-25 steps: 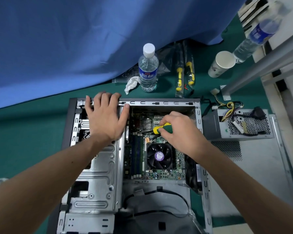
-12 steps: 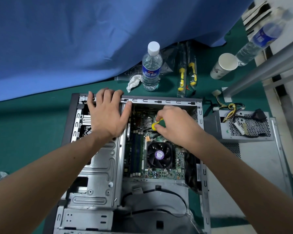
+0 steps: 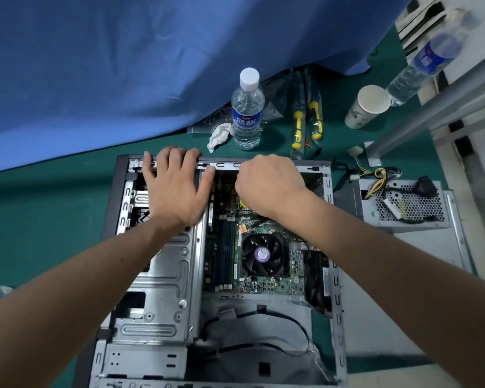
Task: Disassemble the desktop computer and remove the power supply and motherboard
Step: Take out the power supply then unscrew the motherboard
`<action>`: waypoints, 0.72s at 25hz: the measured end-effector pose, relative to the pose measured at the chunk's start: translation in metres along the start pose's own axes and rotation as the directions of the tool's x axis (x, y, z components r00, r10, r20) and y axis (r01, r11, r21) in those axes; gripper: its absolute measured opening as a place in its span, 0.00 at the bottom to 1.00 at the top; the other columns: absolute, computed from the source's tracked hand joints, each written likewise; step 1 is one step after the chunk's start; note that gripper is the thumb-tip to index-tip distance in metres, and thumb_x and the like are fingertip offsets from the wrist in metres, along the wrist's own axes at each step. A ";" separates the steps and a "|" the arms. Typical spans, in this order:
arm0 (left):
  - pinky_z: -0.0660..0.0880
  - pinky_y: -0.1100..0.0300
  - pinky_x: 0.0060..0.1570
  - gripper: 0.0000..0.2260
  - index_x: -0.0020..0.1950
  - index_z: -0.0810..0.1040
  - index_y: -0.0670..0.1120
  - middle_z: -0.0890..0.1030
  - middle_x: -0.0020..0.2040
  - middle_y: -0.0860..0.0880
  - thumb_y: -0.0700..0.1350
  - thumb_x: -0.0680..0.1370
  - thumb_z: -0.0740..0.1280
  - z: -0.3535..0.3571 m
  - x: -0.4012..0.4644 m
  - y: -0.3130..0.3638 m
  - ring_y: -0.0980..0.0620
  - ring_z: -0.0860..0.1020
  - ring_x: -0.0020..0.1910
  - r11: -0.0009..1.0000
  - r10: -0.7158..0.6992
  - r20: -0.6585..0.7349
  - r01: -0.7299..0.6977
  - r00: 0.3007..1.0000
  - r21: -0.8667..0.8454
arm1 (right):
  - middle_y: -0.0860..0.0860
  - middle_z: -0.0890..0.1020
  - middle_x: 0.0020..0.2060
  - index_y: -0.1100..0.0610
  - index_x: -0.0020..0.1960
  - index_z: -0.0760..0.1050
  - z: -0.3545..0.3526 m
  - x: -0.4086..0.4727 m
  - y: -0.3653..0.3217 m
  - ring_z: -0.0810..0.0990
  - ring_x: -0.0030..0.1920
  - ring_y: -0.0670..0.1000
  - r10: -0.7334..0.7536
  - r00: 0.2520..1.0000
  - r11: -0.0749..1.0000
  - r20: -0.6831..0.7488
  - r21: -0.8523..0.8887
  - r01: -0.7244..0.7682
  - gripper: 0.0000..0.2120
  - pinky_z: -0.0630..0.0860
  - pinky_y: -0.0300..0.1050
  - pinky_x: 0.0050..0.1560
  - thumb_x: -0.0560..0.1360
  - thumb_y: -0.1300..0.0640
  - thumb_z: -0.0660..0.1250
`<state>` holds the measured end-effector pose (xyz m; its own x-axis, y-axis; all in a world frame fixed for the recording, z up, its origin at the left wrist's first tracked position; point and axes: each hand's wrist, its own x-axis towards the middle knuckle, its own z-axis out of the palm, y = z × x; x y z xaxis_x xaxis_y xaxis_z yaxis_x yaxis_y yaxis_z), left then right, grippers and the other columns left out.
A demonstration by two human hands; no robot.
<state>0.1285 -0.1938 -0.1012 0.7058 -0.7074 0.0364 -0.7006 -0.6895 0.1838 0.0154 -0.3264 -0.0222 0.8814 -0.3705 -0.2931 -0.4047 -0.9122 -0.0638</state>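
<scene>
A: What's hard to see?

B: The right hand [image 3: 269, 183] covers most of the screwdriver [image 3: 244, 203]. Only a sliver of yellow handle peeks out beneath the curled fingers, and the tip is hidden against the far end of the motherboard [image 3: 266, 278]. It seems to grip the handle, though the hold itself is out of sight.

A: And the left hand [image 3: 174, 189]?

B: It lies flat with straight fingers on the drive cage [image 3: 163, 275], fingertips over the far rim of the computer case [image 3: 332, 275], grasping nothing.

A: Where are the task's parts?

B: The motherboard sits inside the case, its black CPU fan [image 3: 261, 254] in plain view. The power supply [image 3: 403, 203] is outside, lying on the removed side panel [image 3: 420, 256] to the right, cables piled on top.

A: Anything cut off?

B: The near end of the case runs out of the bottom edge, and a second bottle [image 3: 423, 63] at top right is blurred.

A: What has changed from half a second ago?

B: The right hand has moved towards the far rim and rolled over the handle, so less yellow shows. The left hand has kept its place. The upright water bottle [image 3: 247, 110] and paper cup [image 3: 366, 107] have stayed put.
</scene>
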 end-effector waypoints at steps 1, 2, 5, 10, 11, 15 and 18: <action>0.48 0.39 0.73 0.22 0.65 0.71 0.51 0.72 0.60 0.47 0.61 0.81 0.49 0.000 0.001 -0.001 0.45 0.64 0.68 1.000 0.002 -0.001 -0.002 1.000 -0.002 | 0.50 0.64 0.27 0.57 0.35 0.62 0.000 -0.002 0.002 0.64 0.27 0.55 -0.080 0.996 0.996 -0.037 -0.042 0.079 0.14 0.54 0.45 0.27 0.78 0.58 0.58; 0.48 0.39 0.73 0.22 0.65 0.71 0.51 0.73 0.60 0.47 0.61 0.81 0.49 0.000 0.001 -0.001 0.45 0.64 0.68 1.000 0.000 -0.002 0.000 1.000 -0.004 | 0.49 0.65 0.29 0.57 0.40 0.63 0.001 -0.003 0.003 0.65 0.29 0.56 -0.167 0.984 0.985 -0.068 -0.062 0.163 0.10 0.53 0.46 0.27 0.79 0.57 0.57; 0.48 0.39 0.73 0.22 0.64 0.71 0.51 0.73 0.60 0.47 0.61 0.81 0.49 0.002 0.000 -0.001 0.45 0.65 0.67 1.000 0.002 -0.011 -0.002 1.000 0.001 | 0.48 0.70 0.36 0.52 0.49 0.60 0.004 -0.005 0.012 0.70 0.34 0.56 -0.326 0.939 0.945 -0.107 -0.002 0.327 0.09 0.61 0.48 0.30 0.79 0.53 0.61; 0.49 0.39 0.73 0.22 0.64 0.71 0.51 0.73 0.59 0.47 0.62 0.81 0.48 0.004 0.000 -0.003 0.44 0.65 0.67 1.000 0.003 -0.017 -0.003 1.000 0.004 | 0.46 0.71 0.46 0.51 0.52 0.68 0.009 -0.018 0.017 0.70 0.47 0.50 -0.253 0.965 0.901 -0.061 0.348 0.259 0.12 0.70 0.47 0.47 0.75 0.57 0.71; 0.48 0.38 0.73 0.22 0.64 0.71 0.51 0.73 0.59 0.47 0.62 0.81 0.48 0.004 0.000 -0.002 0.44 0.65 0.67 1.000 0.002 -0.012 -0.002 1.000 0.006 | 0.46 0.72 0.47 0.51 0.53 0.68 0.010 -0.022 0.013 0.69 0.49 0.49 -0.254 0.966 0.897 -0.050 0.362 0.254 0.13 0.71 0.47 0.50 0.75 0.58 0.71; 0.42 0.39 0.74 0.26 0.73 0.66 0.51 0.70 0.68 0.46 0.61 0.80 0.47 -0.007 0.002 -0.005 0.46 0.58 0.74 0.997 0.032 0.086 -0.025 0.996 -0.072 | 0.53 0.78 0.51 0.55 0.59 0.69 0.008 -0.021 -0.006 0.77 0.53 0.57 -0.062 0.998 0.984 -0.033 0.168 0.067 0.16 0.72 0.51 0.45 0.79 0.45 0.63; 0.43 0.40 0.75 0.26 0.78 0.61 0.52 0.60 0.77 0.44 0.58 0.81 0.48 -0.016 -0.015 -0.012 0.46 0.51 0.78 0.972 0.051 0.103 -0.025 0.993 -0.236 | 0.56 0.81 0.49 0.59 0.59 0.70 0.004 -0.014 -0.015 0.80 0.50 0.60 0.016 0.999 0.996 -0.046 -0.088 -0.020 0.20 0.66 0.49 0.39 0.82 0.42 0.54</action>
<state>0.1279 -0.1720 -0.0883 0.6547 -0.7538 -0.0554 -0.6738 -0.6153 0.4091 0.0081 -0.3068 -0.0210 0.8852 -0.3924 -0.2500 -0.3990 -0.9166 0.0262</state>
